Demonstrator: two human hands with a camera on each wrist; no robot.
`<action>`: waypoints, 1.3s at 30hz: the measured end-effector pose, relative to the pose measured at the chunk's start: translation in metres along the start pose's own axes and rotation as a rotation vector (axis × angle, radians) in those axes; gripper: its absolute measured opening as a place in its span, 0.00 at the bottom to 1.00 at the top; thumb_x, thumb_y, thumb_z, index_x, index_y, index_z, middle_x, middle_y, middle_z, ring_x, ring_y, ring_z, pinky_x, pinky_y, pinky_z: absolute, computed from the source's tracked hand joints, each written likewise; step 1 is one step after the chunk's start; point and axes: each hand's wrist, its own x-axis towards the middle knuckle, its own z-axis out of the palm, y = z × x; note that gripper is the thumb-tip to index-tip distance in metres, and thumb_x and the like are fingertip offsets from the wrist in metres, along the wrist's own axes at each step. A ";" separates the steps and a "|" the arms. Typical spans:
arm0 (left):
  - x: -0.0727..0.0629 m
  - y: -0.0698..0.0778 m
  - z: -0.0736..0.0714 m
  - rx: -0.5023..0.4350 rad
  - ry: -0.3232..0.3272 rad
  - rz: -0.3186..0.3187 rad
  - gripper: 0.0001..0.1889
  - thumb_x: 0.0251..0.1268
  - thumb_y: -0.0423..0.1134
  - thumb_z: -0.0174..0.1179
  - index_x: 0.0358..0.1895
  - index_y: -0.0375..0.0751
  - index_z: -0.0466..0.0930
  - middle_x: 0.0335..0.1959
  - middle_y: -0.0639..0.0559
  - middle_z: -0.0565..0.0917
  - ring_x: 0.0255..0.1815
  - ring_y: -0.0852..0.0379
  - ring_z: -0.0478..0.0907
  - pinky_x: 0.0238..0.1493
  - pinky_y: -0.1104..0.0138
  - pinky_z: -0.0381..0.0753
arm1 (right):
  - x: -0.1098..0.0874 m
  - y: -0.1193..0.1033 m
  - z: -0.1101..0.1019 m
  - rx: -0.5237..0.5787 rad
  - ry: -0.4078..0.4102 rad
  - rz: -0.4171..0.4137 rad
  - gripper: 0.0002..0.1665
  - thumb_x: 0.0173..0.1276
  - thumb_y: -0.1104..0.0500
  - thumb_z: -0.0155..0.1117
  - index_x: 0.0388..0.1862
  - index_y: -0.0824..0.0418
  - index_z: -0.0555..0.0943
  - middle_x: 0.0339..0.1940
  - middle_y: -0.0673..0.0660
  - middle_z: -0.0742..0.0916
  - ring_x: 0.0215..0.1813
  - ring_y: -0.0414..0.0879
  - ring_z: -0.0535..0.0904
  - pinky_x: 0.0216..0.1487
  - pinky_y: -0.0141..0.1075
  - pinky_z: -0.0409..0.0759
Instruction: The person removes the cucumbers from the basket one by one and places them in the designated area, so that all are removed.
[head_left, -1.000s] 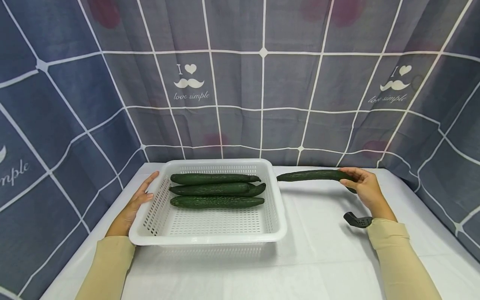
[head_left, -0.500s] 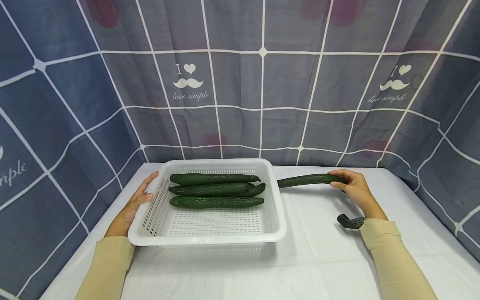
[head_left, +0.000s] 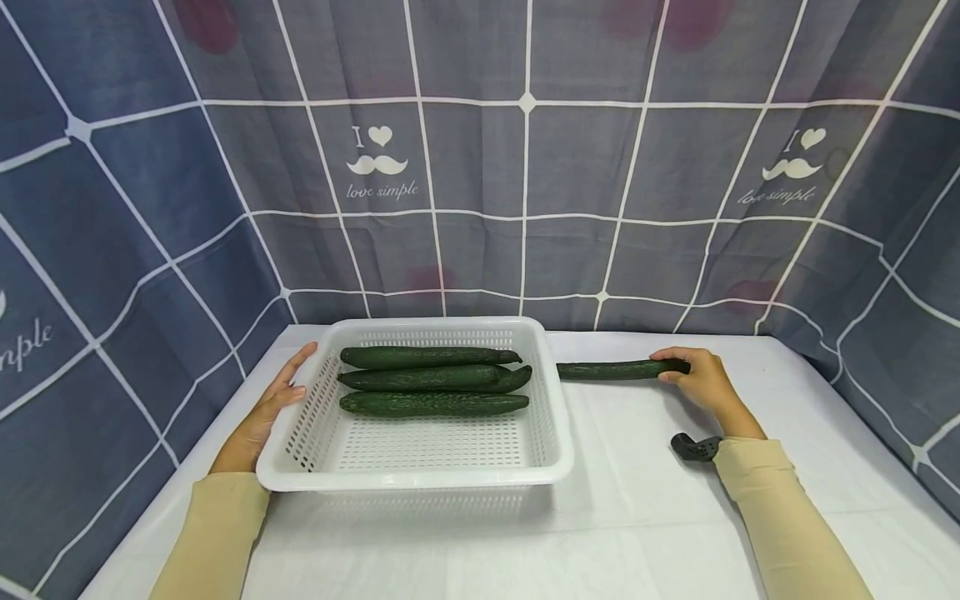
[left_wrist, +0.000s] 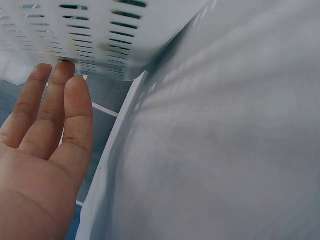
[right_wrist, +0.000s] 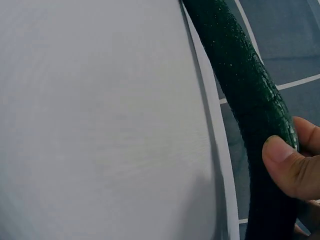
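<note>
A white perforated plastic basket (head_left: 450,477) holds several long dark green cucumbers (head_left: 433,405), lying side by side in its rear half. My left hand (head_left: 264,417) rests against the basket's left side with its fingers extended; in the left wrist view the fingertips (left_wrist: 77,92) reach the slotted wall. To the right of the basket, my right hand (head_left: 705,382) pinches another cucumber (head_left: 611,370) near its right end, between thumb and fingers. That cucumber lies nearly level, and its left end meets the basket's right rim in the head view; whether they touch I cannot tell.
A white cloth covers the table (head_left: 637,517). Grey checked curtain (head_left: 480,167) rises behind it and on both sides. A black curved wrist device (head_left: 695,447) sits at my right cuff.
My right hand has moved left and slightly toward me with the cucumber, which has turned to lie more level. The left hand and basket have stayed put.
</note>
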 end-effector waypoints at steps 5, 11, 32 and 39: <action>0.000 0.001 0.000 -0.010 -0.011 -0.006 0.34 0.79 0.39 0.48 0.82 0.76 0.63 0.74 0.66 0.73 0.69 0.62 0.73 0.62 0.64 0.78 | 0.000 0.002 0.001 -0.063 -0.053 0.008 0.18 0.67 0.72 0.74 0.56 0.70 0.89 0.60 0.75 0.87 0.67 0.77 0.77 0.67 0.70 0.69; -0.002 0.003 0.000 0.001 0.009 -0.053 0.34 0.80 0.41 0.48 0.83 0.76 0.58 0.75 0.65 0.69 0.70 0.62 0.71 0.63 0.63 0.76 | 0.001 0.002 0.001 -0.097 -0.138 0.041 0.21 0.68 0.70 0.75 0.60 0.70 0.87 0.63 0.77 0.84 0.69 0.79 0.74 0.68 0.73 0.67; 0.000 0.003 0.003 -0.015 0.019 -0.049 0.33 0.80 0.41 0.49 0.82 0.77 0.62 0.74 0.65 0.72 0.68 0.60 0.73 0.61 0.61 0.78 | 0.008 -0.046 -0.007 0.251 -0.168 -0.094 0.23 0.76 0.66 0.70 0.66 0.76 0.82 0.64 0.71 0.86 0.60 0.29 0.81 0.65 0.30 0.78; -0.002 0.004 0.004 -0.005 0.027 -0.075 0.33 0.80 0.42 0.48 0.82 0.78 0.60 0.75 0.64 0.68 0.70 0.60 0.71 0.62 0.61 0.77 | 0.009 -0.060 -0.004 0.453 -0.242 -0.071 0.24 0.78 0.68 0.67 0.67 0.81 0.78 0.53 0.37 0.89 0.55 0.30 0.85 0.53 0.25 0.81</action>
